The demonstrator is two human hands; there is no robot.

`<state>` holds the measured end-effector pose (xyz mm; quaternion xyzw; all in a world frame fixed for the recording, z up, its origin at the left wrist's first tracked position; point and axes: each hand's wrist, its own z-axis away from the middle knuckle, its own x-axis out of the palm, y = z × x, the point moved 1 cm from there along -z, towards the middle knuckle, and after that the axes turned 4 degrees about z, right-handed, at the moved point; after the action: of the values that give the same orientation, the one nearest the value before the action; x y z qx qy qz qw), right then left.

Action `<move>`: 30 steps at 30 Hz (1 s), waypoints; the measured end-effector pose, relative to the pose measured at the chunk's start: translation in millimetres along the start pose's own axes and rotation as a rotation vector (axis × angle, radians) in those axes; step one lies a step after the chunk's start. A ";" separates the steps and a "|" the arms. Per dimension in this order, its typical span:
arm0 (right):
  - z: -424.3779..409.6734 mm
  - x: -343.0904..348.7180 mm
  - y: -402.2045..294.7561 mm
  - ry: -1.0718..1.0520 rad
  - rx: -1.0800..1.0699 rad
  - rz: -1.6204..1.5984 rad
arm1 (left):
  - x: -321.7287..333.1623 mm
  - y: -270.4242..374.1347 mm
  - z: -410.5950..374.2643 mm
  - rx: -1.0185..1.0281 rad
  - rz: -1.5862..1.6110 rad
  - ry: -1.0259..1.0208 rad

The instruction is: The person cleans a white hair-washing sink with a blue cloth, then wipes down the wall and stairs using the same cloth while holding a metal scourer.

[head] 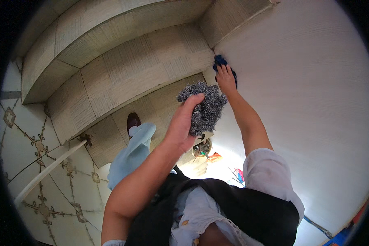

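Note:
A fuzzy grey-and-black cloth [205, 109] is bunched in my left hand [183, 123], held in front of my chest above the stairs. My right hand [226, 78] reaches forward with its fingers spread over a dark blue cloth [219, 60], pressing it against the white wall [295, 92] where the edge of a tiled step [147, 64] meets it. Whether the fingers of my right hand grip the blue cloth or only lie on it is hard to see; part of the cloth is hidden under them.
Tiled stairs rise ahead, with another step [117, 33] above. A pale rail or pole [52, 172] runs at the left beside patterned wall tiles [40, 146]. My shoe [133, 120] stands on a lower step. A round container with things in it [202, 148] lies below.

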<state>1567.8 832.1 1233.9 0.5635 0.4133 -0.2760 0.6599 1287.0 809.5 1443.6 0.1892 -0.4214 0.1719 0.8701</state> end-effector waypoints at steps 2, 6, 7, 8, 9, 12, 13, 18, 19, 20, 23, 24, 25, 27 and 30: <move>40.5 0.6 -11.8 -0.079 -0.058 -0.007 | -3.6 3.5 -0.1 0.013 0.014 0.037; 95.8 -36.3 22.8 -0.173 -0.067 -0.102 | 14.1 11.9 -0.1 0.058 0.015 -0.010; 89.8 -61.2 39.3 -0.136 -0.048 -0.146 | 16.1 13.5 -2.5 0.073 0.013 -0.029; 73.9 -100.2 54.8 0.104 0.155 0.068 | 22.1 13.4 -1.3 0.095 -0.013 0.021; 61.3 -133.6 81.2 0.270 0.350 0.076 | 24.0 10.9 -4.5 0.104 -0.004 0.008; 47.0 -262.4 167.4 0.484 0.389 0.463 | 26.0 10.3 -11.5 0.147 0.013 0.007; 50.7 -304.2 184.6 0.561 0.418 0.371 | 28.1 9.8 -9.6 0.148 0.017 0.016; 102.9 -299.8 170.5 0.601 0.664 0.563 | 30.3 2.1 -5.1 0.101 0.021 0.045; 94.3 -267.3 143.6 0.625 0.630 0.404 | 25.9 4.0 -1.6 0.142 0.028 0.104; 93.1 -232.2 121.4 0.540 0.566 0.347 | 20.5 4.9 0.0 0.160 0.048 0.095; 96.8 -113.0 44.3 0.357 0.351 0.023 | 13.2 4.5 12.3 0.163 0.008 0.135; 104.4 -73.9 15.8 0.257 0.255 -0.034 | 7.4 2.9 14.5 0.176 0.000 0.144; 116.3 -37.2 -11.5 0.185 0.204 -0.084 | 2.8 1.8 15.8 0.182 -0.011 0.149; 150.6 21.4 -59.4 -0.061 0.106 -0.145 | -4.0 2.1 17.6 0.189 -0.035 0.159; 167.5 35.0 -68.5 -0.188 0.081 -0.218 | -18.5 7.8 21.6 0.198 -0.051 0.195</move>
<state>1567.9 658.3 1172.6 0.5133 0.3970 -0.4140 0.6384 1258.1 803.4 1442.7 0.2670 -0.3109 0.2081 0.8881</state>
